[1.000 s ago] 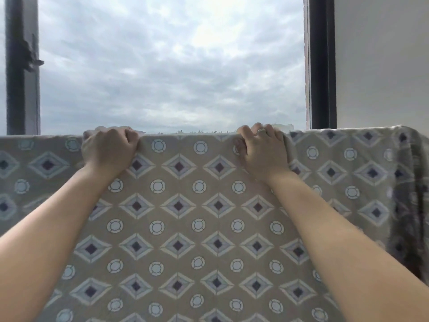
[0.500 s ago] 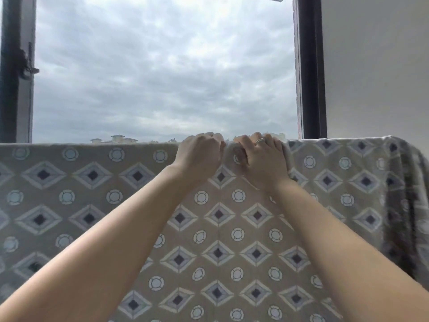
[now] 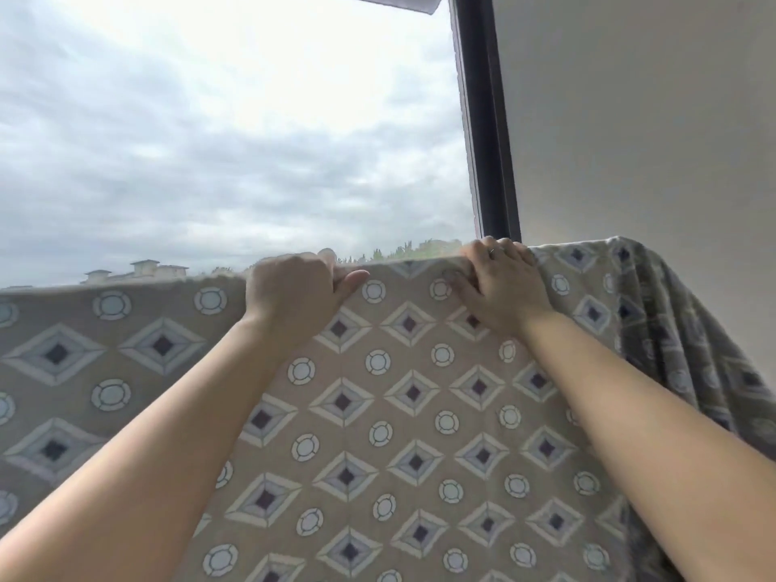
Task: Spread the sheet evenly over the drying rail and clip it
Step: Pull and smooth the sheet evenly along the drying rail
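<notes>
We see no bare drying rail: hidden under cloth, only straight top fold line marks it. Directly over it hangs beige cotton sheet (image 3: 378,413) printed with purple-centred diamonds and pale blue circles. Near face falls flat toward us; at right end we see cloth turn corner and drop in loose shaded folds. We spot no clip on fold.

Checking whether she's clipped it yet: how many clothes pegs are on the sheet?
0. None shows along the top edge of the beige diamond-patterned sheet, which the left hand and right hand grip. Any behind the hands or the far side would be hidden.
</notes>
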